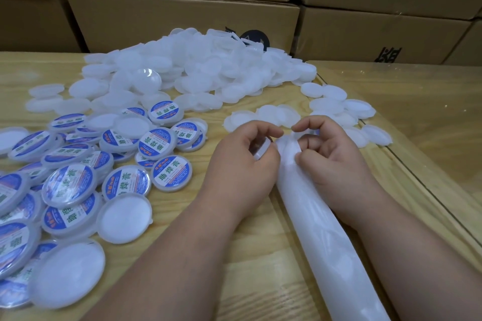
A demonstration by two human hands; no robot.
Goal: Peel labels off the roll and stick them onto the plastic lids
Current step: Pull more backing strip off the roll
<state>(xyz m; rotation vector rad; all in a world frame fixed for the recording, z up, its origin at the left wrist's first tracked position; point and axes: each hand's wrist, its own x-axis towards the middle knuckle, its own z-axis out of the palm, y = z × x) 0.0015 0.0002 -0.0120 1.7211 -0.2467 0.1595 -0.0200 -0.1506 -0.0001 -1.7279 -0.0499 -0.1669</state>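
A white backing strip (pixel 320 221) from the label roll runs from the bottom edge up to my hands. My right hand (pixel 331 154) pinches its far end with thumb and curled fingers. My left hand (pixel 245 161) curls round a white plastic lid (pixel 262 150), held edge-on next to the strip. Whether a label is between my fingers is hidden. Labelled lids (pixel 156 144) with blue and white stickers lie in a heap to the left. Plain white lids (pixel 208 70) are piled at the back of the table.
The wooden table (pixel 260 242) has a seam and a second panel (pixel 417 117) to the right. A few loose plain lids (pixel 336 105) lie just beyond my hands. Stacked cardboard boxes (pixel 182 15) wall off the far side.
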